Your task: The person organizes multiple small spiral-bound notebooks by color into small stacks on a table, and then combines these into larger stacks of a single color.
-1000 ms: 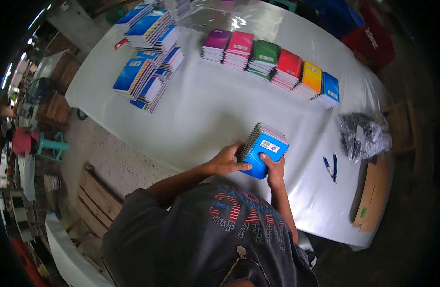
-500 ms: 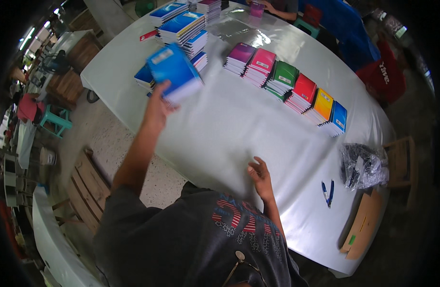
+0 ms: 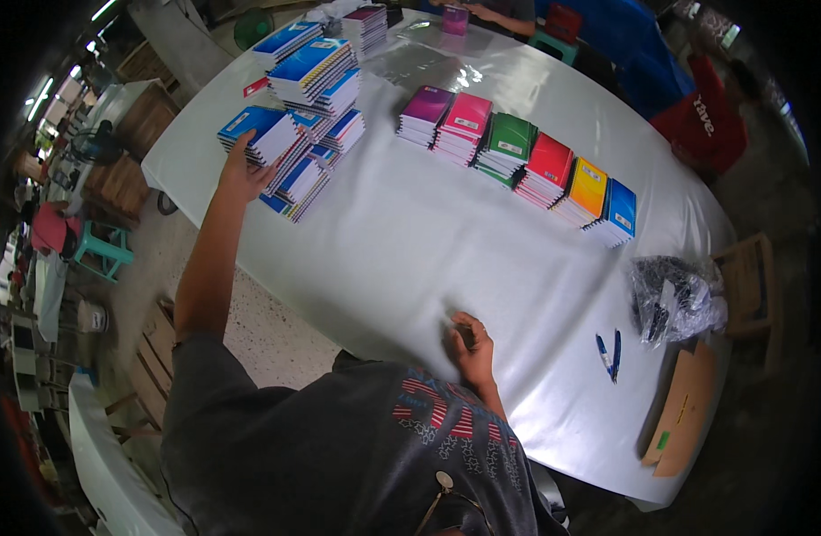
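Observation:
My left hand (image 3: 241,174) reaches far out to the table's left corner and grips the near edge of a bundle of blue spiral notebooks (image 3: 260,132). The bundle sits on top of a heap of more blue notebooks (image 3: 314,116). My right hand (image 3: 471,344) rests on the white tablecloth (image 3: 402,241) close to my body, fingers curled, holding nothing.
A row of notebook stacks runs across the table: purple (image 3: 426,113), pink (image 3: 464,125), green (image 3: 507,145), red (image 3: 546,166), yellow (image 3: 585,189), blue (image 3: 618,211). Two blue pens (image 3: 609,354), a plastic bag (image 3: 677,295) and a cardboard box (image 3: 684,413) lie at right. Another person's hands (image 3: 482,11) work at the far end.
My left hand carried the blue notebook bundle from in front of me up and left, then lowered it onto the blue heap. My right hand let go and settled on the table.

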A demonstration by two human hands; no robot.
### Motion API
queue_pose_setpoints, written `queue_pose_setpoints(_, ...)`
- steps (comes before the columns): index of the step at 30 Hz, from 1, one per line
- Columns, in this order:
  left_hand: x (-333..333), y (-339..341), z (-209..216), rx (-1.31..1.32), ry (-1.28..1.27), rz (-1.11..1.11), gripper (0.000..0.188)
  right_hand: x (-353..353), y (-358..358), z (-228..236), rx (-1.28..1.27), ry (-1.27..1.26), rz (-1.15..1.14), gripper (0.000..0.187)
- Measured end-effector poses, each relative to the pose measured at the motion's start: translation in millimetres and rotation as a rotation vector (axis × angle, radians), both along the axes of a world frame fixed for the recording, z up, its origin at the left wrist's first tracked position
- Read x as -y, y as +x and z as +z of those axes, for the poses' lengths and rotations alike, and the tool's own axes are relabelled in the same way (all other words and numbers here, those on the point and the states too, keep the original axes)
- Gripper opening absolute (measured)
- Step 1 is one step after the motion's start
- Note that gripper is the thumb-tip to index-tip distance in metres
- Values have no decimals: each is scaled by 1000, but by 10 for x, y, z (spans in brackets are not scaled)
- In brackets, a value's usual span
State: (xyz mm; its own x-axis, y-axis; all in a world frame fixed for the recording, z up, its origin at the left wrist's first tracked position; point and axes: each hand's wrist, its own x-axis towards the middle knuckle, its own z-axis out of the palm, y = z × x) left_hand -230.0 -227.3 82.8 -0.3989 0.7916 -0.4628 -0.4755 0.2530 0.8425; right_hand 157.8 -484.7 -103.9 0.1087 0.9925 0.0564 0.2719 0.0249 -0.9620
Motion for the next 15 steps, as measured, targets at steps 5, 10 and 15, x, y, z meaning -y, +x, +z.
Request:
queue_pose_setpoints(5, 116, -36, 167, -217, -59, -183, 66, -1, 6, 36, 69, 60, 5, 28)
queue_pose_setpoints(10, 428, 21, 155, -440, 5, -188, 76, -6, 19, 35, 65, 76, -9, 29)
queue_pose_setpoints(15, 839, 821, 82, -634, 181, -290, 55, -20, 13, 63, 86, 62, -32, 28)
